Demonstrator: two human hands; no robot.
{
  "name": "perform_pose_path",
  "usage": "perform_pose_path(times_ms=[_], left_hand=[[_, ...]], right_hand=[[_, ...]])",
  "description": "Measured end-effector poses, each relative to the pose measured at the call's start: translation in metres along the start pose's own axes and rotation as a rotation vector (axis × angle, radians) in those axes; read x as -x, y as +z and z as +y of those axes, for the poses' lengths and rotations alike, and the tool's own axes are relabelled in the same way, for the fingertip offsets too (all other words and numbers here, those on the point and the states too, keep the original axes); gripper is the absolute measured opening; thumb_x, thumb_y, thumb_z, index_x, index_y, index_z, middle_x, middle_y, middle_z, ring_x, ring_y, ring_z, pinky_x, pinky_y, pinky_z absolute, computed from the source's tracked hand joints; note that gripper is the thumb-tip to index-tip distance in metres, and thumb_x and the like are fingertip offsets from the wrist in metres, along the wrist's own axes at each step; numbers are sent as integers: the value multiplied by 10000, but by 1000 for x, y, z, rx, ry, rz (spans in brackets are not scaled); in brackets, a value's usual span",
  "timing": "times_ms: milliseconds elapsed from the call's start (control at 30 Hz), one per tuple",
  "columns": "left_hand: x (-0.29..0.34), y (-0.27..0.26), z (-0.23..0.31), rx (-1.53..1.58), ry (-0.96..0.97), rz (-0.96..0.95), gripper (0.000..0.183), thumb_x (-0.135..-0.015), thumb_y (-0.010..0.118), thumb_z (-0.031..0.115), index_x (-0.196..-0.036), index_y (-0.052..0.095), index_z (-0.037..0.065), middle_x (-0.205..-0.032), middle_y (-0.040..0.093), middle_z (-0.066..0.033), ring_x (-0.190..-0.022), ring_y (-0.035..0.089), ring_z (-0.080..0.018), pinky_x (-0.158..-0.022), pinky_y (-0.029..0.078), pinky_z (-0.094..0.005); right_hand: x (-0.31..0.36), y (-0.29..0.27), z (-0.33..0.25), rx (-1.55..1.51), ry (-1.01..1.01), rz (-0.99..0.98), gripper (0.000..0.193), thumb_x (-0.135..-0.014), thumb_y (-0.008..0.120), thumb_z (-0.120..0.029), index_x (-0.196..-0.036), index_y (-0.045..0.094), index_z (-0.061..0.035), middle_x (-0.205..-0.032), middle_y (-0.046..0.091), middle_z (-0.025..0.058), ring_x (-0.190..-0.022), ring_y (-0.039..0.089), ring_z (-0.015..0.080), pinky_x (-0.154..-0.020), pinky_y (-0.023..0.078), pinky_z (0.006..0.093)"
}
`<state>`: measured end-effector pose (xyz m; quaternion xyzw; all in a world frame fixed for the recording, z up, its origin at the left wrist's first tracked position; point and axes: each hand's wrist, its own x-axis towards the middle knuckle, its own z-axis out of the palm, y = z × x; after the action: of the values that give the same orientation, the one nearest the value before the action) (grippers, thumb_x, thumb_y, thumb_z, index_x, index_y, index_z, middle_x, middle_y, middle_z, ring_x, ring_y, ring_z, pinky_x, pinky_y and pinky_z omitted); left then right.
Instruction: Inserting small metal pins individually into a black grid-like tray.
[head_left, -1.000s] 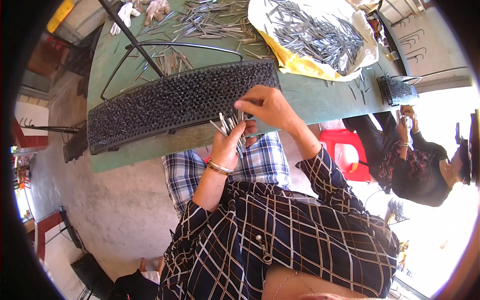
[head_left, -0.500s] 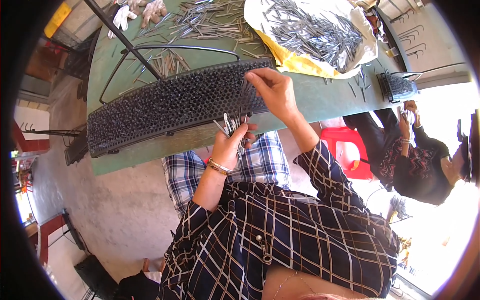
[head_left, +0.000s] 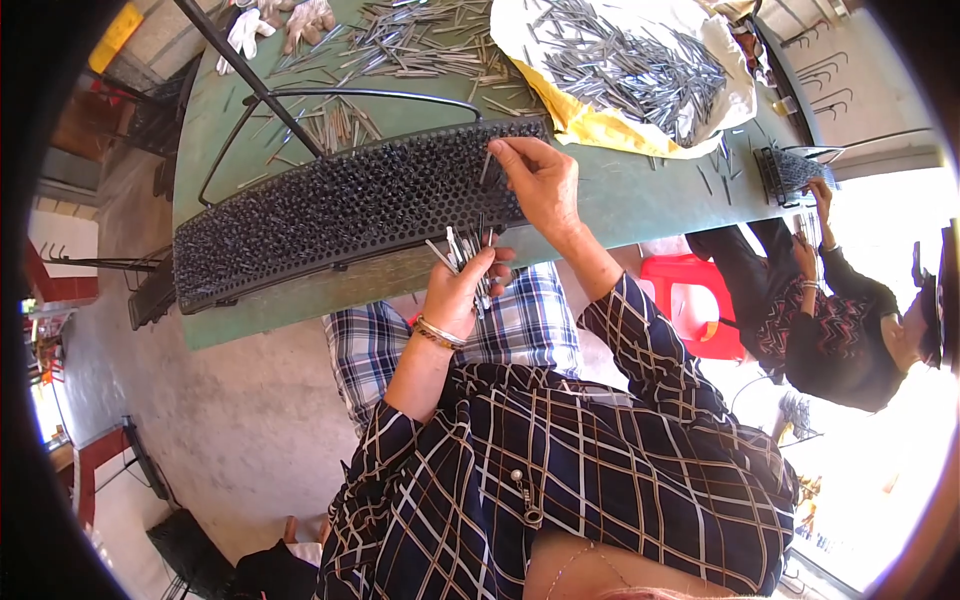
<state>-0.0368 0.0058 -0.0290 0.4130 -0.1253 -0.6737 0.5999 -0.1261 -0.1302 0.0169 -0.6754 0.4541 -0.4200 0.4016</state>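
Note:
My left hand (head_left: 460, 290) is closed round a loose bundle of thin metal rods (head_left: 462, 248), just below the near edge of a long, black perforated rack (head_left: 330, 215). Rods stand packed in the rack's holes over its left and middle parts, while many holes toward its right end show bare. Over that right end, my right hand (head_left: 543, 178) pinches a single metal rod (head_left: 486, 166) between thumb and fingertips. The rod points down at the holes; whether its lower end sits inside one I cannot tell.
A white and yellow sack (head_left: 570, 125) heaped with rods lies on the green table (head_left: 640, 190). More loose rods (head_left: 430, 45) and gloves (head_left: 243, 38) lie at the far side. A metal bar rises behind the rack. At right, a co-worker (head_left: 840, 320) reaches to a smaller rack (head_left: 800, 172), near a red stool (head_left: 690, 300).
My right hand has moved slightly left and down, with the pinched rod now upright over the rack. My left hand stays put. The co-worker's hand has risen to the smaller rack.

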Motion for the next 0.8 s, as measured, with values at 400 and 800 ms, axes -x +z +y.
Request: perform_pose_path(times_ms=[400,800], left_hand=[[1,0,6,70,-57,-26,227,-919,554,126,-1130,539,45,-1044,645,-148,-920,644,-193,-665,551,-292],[2,-2,6,58,-42,-31,202,-910,560,95,-1106,552,44,-1020,649,-136,-909,646,-188,-665,563,-293]], right_hand=[[11,10,13,7,-225,133,140,-832,689,-110,-908,691,9,-845,688,70,-662,588,76,-581,471,216],[12,-2,14,232,-413,-65,125,-774,714,-76,-885,700,-21,-991,650,79,-755,654,171,-649,523,271]])
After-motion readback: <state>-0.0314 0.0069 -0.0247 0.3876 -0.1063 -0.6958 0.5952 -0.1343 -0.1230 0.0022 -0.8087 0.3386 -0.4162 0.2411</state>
